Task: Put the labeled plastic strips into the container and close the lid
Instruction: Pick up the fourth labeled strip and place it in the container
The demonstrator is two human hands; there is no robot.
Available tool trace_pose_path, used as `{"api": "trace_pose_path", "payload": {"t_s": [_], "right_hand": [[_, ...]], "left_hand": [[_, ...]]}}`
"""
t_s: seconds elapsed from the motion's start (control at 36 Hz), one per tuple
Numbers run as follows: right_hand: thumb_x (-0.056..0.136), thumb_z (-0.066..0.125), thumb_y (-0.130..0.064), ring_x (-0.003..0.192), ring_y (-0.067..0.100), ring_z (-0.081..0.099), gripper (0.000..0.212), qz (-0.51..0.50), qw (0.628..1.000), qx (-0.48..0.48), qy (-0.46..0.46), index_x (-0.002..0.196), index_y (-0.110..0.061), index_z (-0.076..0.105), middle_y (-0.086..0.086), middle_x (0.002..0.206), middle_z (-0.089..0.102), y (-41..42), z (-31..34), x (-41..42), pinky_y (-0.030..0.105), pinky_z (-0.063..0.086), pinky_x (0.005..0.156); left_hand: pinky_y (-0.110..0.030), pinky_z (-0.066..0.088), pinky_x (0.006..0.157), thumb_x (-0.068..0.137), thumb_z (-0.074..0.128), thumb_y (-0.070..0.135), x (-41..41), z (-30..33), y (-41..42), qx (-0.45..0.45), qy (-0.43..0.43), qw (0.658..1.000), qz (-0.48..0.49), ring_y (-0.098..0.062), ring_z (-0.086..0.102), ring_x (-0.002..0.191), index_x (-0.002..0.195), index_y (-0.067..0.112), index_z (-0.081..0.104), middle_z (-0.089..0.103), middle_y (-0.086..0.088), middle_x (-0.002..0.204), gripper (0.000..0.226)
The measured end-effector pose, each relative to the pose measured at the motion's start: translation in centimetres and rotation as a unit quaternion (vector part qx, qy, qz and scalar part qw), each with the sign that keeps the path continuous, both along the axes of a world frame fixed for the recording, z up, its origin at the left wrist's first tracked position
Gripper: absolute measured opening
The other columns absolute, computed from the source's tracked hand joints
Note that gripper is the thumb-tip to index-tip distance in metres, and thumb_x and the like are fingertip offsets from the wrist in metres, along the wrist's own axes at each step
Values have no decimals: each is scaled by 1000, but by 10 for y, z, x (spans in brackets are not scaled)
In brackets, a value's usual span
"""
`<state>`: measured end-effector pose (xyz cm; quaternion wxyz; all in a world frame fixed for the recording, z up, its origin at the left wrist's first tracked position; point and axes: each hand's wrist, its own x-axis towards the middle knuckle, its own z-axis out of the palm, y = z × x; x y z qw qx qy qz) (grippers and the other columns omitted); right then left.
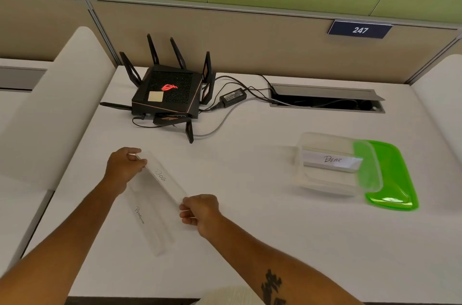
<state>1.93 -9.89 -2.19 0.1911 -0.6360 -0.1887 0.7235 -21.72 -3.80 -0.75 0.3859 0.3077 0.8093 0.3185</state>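
A clear plastic strip labeled "Dog" [162,178] is held at both ends, lifted slightly off the white desk. My left hand [123,164] pinches its far end and my right hand [200,212] pinches its near end. Under it a second clear strip labeled "Penguin" [150,226] lies flat on the desk. To the right stands an open clear container [327,187] with a strip labeled "Bear" [331,160] inside it. The green lid [395,179] lies partly under the container's right side.
A black router [167,94] with several antennas sits at the back of the desk, with a power brick [232,97] and cables running into an open cable slot [327,101]. White dividers flank the desk on both sides.
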Motion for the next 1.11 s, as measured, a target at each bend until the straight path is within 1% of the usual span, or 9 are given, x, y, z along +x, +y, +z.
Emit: {"api": "trace_pose_path", "payload": {"t_s": [0.08, 0.19, 0.33, 0.42, 0.53, 0.72, 0.81, 0.92, 1.11], "right_hand": [[92, 71, -4, 55, 17, 65, 3, -3, 1000, 26, -6, 90, -3, 72, 13, 81, 74, 2, -1, 15, 31, 62, 59], [92, 72, -1, 61, 18, 69, 11, -2, 997, 68, -24, 102, 0, 73, 16, 91, 78, 7, -4, 40, 33, 64, 66], [88, 74, 2, 67, 21, 71, 17, -14, 993, 109, -46, 105, -1, 73, 21, 101, 78, 12, -3, 73, 35, 64, 69], [86, 75, 4, 69, 20, 72, 17, -23, 990, 128, -52, 103, -1, 74, 20, 99, 79, 14, -2, 97, 33, 63, 68], [84, 75, 7, 67, 19, 72, 17, -40, 986, 149, -65, 98, -3, 76, 19, 94, 79, 17, 2, 130, 33, 63, 67], [83, 76, 4, 62, 15, 73, 18, -46, 972, 203, -108, 91, -13, 78, 2, 74, 77, 23, 13, 185, 27, 63, 61], [84, 75, 2, 63, 17, 73, 18, -49, 964, 234, -119, 90, -15, 77, 0, 75, 77, 24, 21, 207, 29, 62, 62], [86, 72, 1, 65, 17, 72, 18, -61, 953, 270, -125, 91, -15, 78, 3, 79, 77, 25, 36, 236, 32, 60, 64], [88, 78, -7, 69, 18, 73, 13, -77, 931, 329, -139, 93, -19, 78, 0, 83, 77, 32, 64, 285, 41, 63, 68]], "left_hand": [[-43, 60, 89, 83, 80, 2, 7, 4, -5, 12, -14, 1000, 9, -24, 71, 82, 125, 13, 65, 69, -12, 93, 46], [-46, 60, 91, 83, 81, 4, 18, 10, -11, 7, -23, 1000, -11, -31, 71, 93, 130, 19, 64, 68, -15, 103, 52], [-43, 57, 93, 82, 84, 10, 40, 13, -23, 10, -5, 998, -56, -29, 67, 100, 129, 24, 65, 67, -11, 107, 52], [-31, 54, 83, 81, 85, 13, 58, 14, -30, 28, 5, 997, -74, -18, 66, 92, 124, 22, 66, 69, -5, 104, 48], [-37, 58, 89, 82, 84, 10, 82, 12, -39, 51, 17, 994, -97, -25, 71, 99, 117, 16, 69, 74, -5, 109, 39], [-28, 57, 79, 79, 86, 11, 130, 10, -44, 105, 45, 987, -113, -18, 71, 92, 109, 19, 72, 74, 3, 99, 34], [-22, 55, 74, 79, 86, 14, 154, 15, -44, 124, 54, 984, -115, -13, 69, 89, 106, 27, 70, 72, 9, 97, 34], [-22, 56, 75, 78, 87, 15, 183, 23, -44, 156, 51, 981, -108, -10, 70, 86, 101, 35, 69, 73, 11, 96, 36], [-28, 60, 79, 76, 89, 18, 234, 38, -39, 193, 25, 977, -86, -12, 73, 89, 109, 26, 70, 75, 7, 99, 39]]}}
